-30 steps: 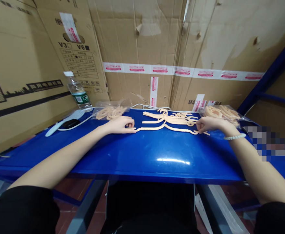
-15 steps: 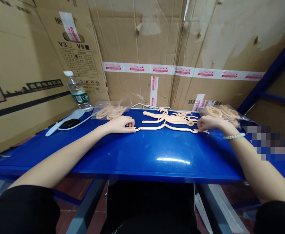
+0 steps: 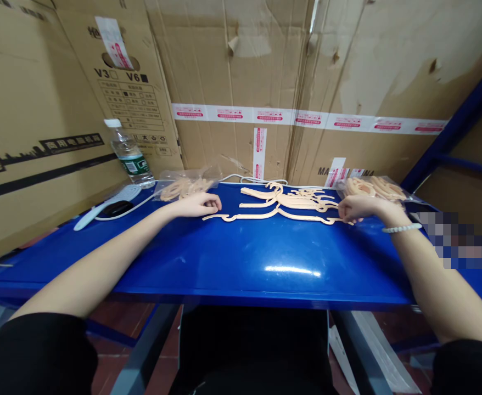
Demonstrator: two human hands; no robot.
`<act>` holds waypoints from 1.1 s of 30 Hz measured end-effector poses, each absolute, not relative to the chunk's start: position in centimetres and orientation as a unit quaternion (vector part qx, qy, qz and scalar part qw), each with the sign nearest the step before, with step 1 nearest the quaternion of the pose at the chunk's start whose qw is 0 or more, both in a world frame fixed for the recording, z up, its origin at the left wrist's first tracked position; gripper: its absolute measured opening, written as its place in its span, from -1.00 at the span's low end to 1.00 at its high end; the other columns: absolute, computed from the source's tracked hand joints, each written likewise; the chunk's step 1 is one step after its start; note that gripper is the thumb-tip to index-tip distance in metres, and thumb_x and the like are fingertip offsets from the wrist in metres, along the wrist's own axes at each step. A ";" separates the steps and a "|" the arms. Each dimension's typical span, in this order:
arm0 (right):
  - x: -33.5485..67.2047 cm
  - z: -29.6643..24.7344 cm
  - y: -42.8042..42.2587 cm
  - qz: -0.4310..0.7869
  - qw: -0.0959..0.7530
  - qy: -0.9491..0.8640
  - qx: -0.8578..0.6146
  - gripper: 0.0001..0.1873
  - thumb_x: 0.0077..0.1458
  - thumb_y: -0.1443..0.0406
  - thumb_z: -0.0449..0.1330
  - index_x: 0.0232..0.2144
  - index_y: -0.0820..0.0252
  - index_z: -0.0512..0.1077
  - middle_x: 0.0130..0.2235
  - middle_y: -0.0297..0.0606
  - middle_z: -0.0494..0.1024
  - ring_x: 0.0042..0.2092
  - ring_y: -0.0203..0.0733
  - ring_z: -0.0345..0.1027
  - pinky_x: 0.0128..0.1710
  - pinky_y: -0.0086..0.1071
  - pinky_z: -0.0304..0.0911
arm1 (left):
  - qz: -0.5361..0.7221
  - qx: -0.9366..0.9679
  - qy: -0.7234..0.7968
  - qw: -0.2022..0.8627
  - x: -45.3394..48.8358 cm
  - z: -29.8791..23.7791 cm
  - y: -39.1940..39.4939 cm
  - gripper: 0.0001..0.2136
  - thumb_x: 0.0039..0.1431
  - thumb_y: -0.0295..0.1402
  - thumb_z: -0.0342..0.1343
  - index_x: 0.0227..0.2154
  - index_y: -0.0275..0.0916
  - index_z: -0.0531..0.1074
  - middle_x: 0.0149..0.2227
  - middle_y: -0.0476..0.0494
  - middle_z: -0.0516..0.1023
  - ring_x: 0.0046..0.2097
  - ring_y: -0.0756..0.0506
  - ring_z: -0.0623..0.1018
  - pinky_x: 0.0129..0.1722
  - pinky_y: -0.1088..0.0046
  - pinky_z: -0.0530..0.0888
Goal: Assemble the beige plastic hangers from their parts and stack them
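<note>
A thin beige plastic hanger lies flat across the blue table. My right hand is closed in a pinch on its right end. My left hand rests on the table with its fingers curled, just behind the hanger's left tip, which lies free in front of it. Behind the hanger sits a loose pile of the same beige hangers, between my two hands.
A clear bag of beige parts lies at the back left, another bag at the back right. A water bottle, a white handled tool and a white cable are at the left rear. Cardboard boxes wall the table.
My left hand has come off the hanger's left end and drawn back to the left. The hanger has slid a little leftward. My right hand keeps its grip on the right end.
</note>
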State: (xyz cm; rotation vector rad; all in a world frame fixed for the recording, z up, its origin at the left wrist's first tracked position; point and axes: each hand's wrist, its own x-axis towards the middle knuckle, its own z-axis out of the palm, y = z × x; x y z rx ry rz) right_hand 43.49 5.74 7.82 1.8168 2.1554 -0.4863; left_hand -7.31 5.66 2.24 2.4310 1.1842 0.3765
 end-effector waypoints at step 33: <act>42.9 8.0 5.2 -0.126 0.186 0.688 0.690 -0.87 0.02 0.34 0.26 -0.50 0.34 0.51 -0.47 -0.11 0.57 -0.42 -0.17 0.45 -0.44 -0.36 0.23 | 0.093 0.876 0.442 0.168 -8.4 1.9 6.4 -0.71 0.12 -0.10 0.06 -0.34 -0.25 0.46 -0.41 -0.11 0.53 -0.36 -0.07 0.52 -0.35 0.48 0.39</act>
